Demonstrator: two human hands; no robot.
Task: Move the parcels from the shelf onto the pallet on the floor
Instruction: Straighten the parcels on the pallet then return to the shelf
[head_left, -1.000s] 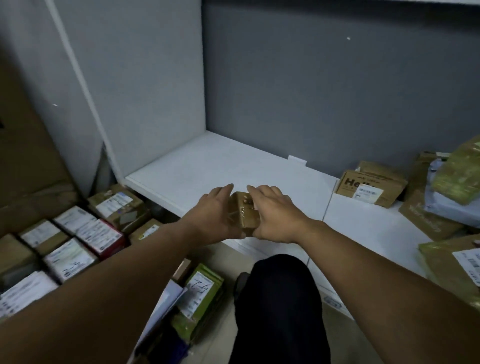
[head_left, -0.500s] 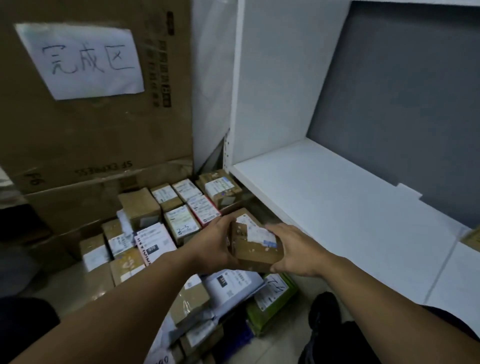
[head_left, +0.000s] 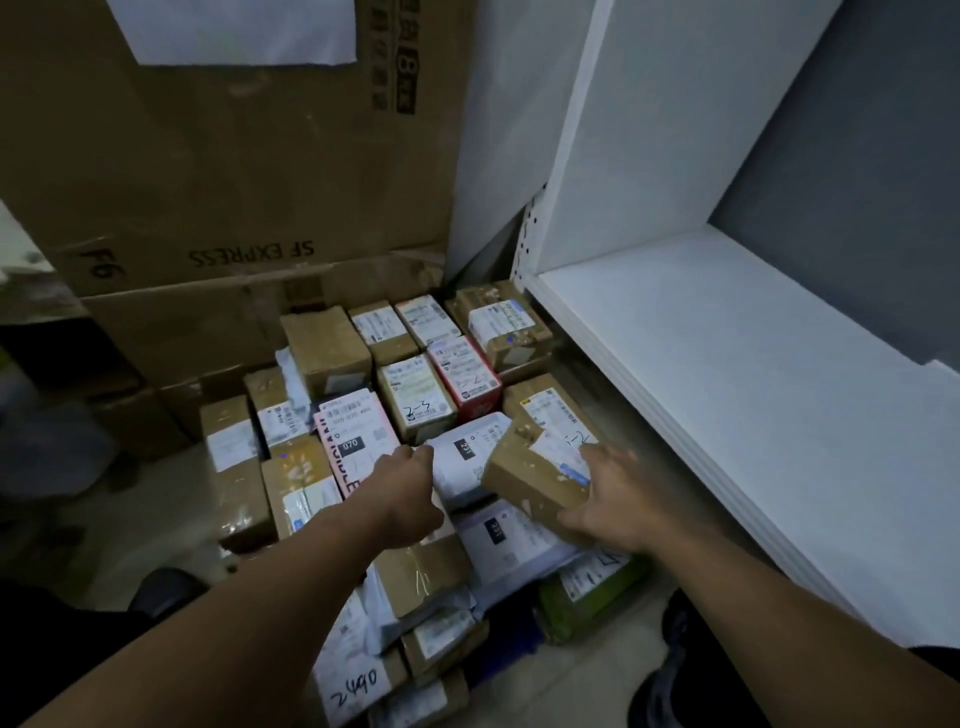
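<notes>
Two hands are down over the parcels, but only one carries the load. My right hand (head_left: 618, 501) has its fingers (head_left: 605, 460) wrapped over the labelled top of the box (head_left: 530, 480), with the thumb on its near brown side, so it is clamped on it. The box is tilted with its left corner lowest. That corner hangs over or touches the white mailer (head_left: 460, 460); I cannot tell which. Its longer side seems to run from my right palm out toward the mailer, so I judge the way down is leftward and low, onto that mailer.

My left hand (head_left: 408, 499) is on the mailer's other side. Its fingers (head_left: 418, 453) are curled at the mailer's far left edge, next to the pink box (head_left: 353, 441). Whether they pinch the mailer or merely rest there I cannot tell. The right hand is the nearer one, being on the box itself. I judge the left could steady the mailer or take the box's free corner.

Further out, the parcels are packed tight and cover the pallet, which I cannot make out beneath them. The box is at the pile's right edge, just beside the front edge of the shelf (head_left: 753, 364).
</notes>
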